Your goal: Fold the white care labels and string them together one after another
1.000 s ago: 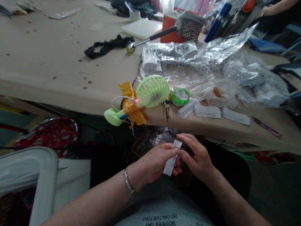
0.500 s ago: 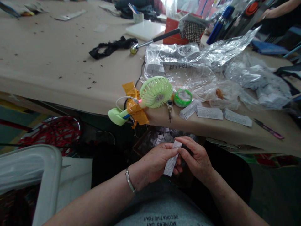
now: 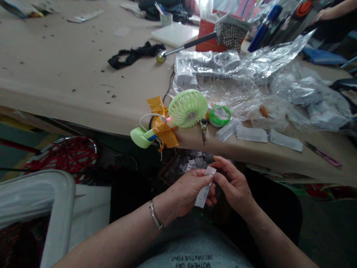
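A narrow white printed label [image 3: 202,195] is pinched between the thumb and fingers of my left hand [image 3: 188,191], above my lap. My right hand [image 3: 234,186] is just beside it, with the thumb tip close to the label's upper part and the index finger raised apart; whether the thumb touches the label I cannot tell. Below the table edge, beyond my hands, a box holds many small white paper pieces [image 3: 196,160]. Stacks of similar printed labels [image 3: 251,133] lie along the table edge, near a green round tub with white filling [image 3: 219,115].
A green fan [image 3: 188,108] is fixed to the table edge with orange tape [image 3: 166,136], beside a soldering-iron-like tool [image 3: 203,134]. Clear plastic bags [image 3: 223,87] lie behind. A craft knife [image 3: 322,153] rests at right. A white-rimmed bin [image 3: 60,186] stands left. Another person's arm [image 3: 334,11] shows far right.
My right index finger has lifted away from the label's upper end, and the right fingers are more spread. My left hand keeps its hold. The whole view has shifted slightly.
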Action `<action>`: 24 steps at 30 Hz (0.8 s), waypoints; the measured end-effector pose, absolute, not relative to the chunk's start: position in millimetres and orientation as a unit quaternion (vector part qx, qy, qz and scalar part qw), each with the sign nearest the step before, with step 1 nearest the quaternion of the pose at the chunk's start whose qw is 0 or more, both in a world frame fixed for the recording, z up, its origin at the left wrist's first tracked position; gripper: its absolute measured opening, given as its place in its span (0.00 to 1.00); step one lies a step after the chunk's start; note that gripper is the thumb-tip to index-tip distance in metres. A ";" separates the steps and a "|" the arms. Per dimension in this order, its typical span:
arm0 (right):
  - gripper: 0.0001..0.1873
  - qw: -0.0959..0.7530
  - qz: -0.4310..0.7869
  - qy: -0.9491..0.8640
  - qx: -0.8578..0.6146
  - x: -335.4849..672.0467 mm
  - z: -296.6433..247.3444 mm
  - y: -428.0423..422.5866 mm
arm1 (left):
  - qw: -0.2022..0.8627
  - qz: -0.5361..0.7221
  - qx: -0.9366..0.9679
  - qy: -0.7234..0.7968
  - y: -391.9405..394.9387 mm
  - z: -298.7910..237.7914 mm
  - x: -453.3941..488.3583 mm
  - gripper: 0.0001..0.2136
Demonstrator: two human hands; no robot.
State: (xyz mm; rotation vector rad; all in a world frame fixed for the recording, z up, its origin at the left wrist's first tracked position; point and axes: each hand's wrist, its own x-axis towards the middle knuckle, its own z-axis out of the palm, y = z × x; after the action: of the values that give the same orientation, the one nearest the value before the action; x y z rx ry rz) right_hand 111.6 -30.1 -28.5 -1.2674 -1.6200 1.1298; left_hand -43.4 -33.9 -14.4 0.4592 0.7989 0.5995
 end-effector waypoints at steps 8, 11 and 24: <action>0.12 0.401 0.476 -0.597 -0.506 102.7 -29.2 -23.1 | 0.827 0.322 0.224 0.404 -33.7 -16.2 -43.9 0.08; 0.15 0.374 0.385 -0.690 -0.485 103.2 -30.0 -23.5 | 0.825 0.324 0.225 0.404 -33.1 -15.5 -44.5 0.08; 0.18 0.386 0.417 -0.657 -0.496 99.8 -29.6 -23.7 | 0.825 0.330 0.221 0.403 -31.1 -13.8 -47.0 0.08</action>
State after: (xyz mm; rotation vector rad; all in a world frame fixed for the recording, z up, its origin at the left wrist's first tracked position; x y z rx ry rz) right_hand 99.8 -23.7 -29.6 -1.2617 -1.6716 1.0623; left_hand -47.0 -31.1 -13.8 0.4697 0.8559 0.7010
